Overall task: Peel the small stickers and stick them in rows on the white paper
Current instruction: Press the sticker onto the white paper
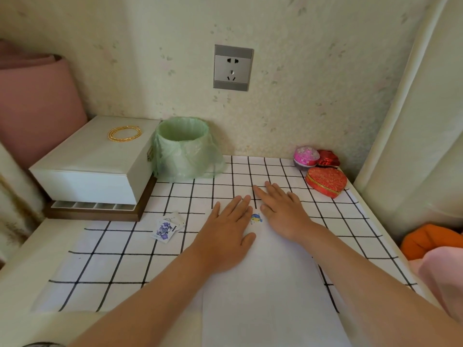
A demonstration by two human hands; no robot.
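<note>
Fingers straight, left hand (225,229) and right hand (283,211) press the paper (270,284) flat, holding nothing. The stickers (166,227) look light and floppy, best pinched by a corner.

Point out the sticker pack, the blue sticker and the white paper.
sticker pack (165,228): head view, its purple printed front.
blue sticker (256,218): head view, its blue middle.
white paper (270,296): head view, a bare lower part.
</note>
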